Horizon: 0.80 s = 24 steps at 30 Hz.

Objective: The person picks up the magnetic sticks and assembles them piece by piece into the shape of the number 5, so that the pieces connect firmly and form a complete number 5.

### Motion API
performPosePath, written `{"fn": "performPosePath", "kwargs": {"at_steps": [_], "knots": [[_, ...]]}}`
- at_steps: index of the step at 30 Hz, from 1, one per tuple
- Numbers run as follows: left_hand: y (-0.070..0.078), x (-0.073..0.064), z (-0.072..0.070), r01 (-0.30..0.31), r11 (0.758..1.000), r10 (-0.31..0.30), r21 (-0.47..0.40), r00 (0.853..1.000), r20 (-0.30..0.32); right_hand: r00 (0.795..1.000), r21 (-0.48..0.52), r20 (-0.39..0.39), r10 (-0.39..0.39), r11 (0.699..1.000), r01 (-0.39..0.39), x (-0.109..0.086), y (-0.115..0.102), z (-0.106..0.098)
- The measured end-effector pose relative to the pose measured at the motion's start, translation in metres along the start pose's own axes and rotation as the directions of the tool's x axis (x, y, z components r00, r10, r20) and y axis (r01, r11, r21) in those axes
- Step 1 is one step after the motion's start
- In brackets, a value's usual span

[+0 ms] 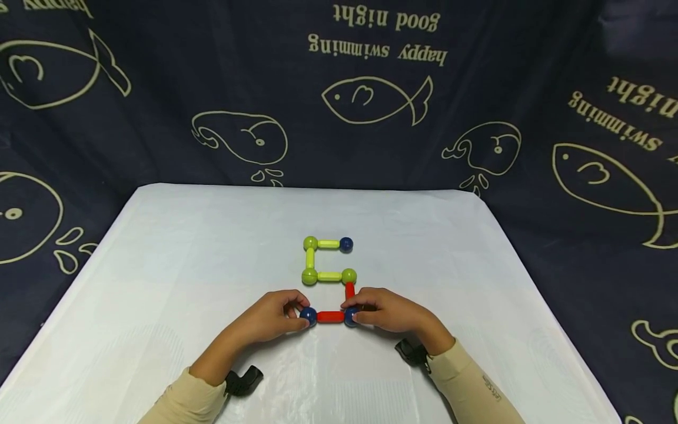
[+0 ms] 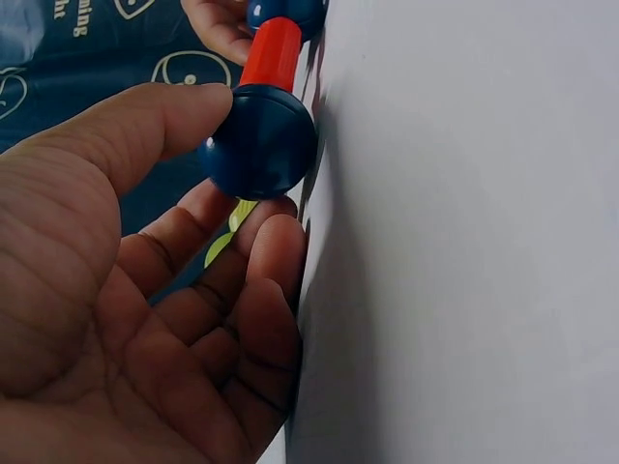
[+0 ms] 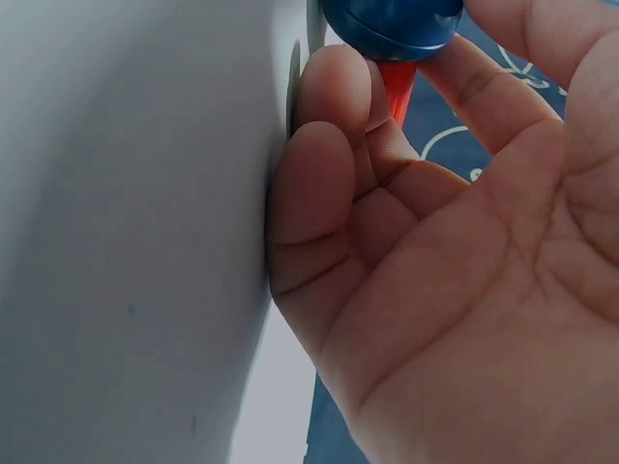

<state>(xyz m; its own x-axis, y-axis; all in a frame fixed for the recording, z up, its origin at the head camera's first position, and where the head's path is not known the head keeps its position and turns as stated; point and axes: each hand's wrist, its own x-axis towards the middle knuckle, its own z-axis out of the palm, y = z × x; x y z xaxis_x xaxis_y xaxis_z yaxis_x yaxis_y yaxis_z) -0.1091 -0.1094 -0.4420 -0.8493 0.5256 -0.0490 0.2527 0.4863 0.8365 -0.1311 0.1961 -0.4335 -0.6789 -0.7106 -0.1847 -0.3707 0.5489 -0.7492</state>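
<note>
Magnetic rods and balls lie joined on the table in an S-like figure. Its upper part has yellow-green rods [image 1: 329,276], green balls [image 1: 309,276] and a dark blue ball [image 1: 346,245] at the far end. Nearest the person, a red rod [image 1: 331,317] joins two blue balls; a second red rod [image 1: 349,290] runs up to a green ball. My left hand [image 1: 272,316] pinches the left blue ball [image 2: 259,143] between thumb and fingers. With thumb and fingertips my right hand [image 1: 392,310] holds the right blue ball [image 3: 392,24], partly covering it and the second red rod.
A white-covered table [image 1: 201,235] carries the figure. Behind and beside it hangs a dark blue cloth [image 1: 371,153] printed with fish and whales. Black wrist mounts [image 1: 243,381] sit at both cuffs, close above the tabletop.
</note>
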Motion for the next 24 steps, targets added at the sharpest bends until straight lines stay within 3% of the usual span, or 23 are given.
{"fn": "performPosePath", "kwargs": {"at_steps": [19, 22, 24], "knots": [[0.000, 0.000, -0.001, -0.019, 1.000, 0.019, 0.025, 1.000, -0.010, 1.000, -0.022, -0.022, 0.001, 1.000, -0.001, -0.001, -0.002, -0.004], [0.002, 0.002, -0.005, -0.021, 0.999, 0.021, 0.034, 1.000, -0.010, 0.998, -0.045, -0.066, -0.005, 0.999, 0.002, -0.007, -0.002, -0.013], [0.003, 0.001, -0.008, -0.027, 0.996, 0.030, 0.086, 0.999, -0.040, 0.991, -0.072, -0.135, -0.012, 0.997, 0.002, -0.013, -0.001, -0.020]]}}
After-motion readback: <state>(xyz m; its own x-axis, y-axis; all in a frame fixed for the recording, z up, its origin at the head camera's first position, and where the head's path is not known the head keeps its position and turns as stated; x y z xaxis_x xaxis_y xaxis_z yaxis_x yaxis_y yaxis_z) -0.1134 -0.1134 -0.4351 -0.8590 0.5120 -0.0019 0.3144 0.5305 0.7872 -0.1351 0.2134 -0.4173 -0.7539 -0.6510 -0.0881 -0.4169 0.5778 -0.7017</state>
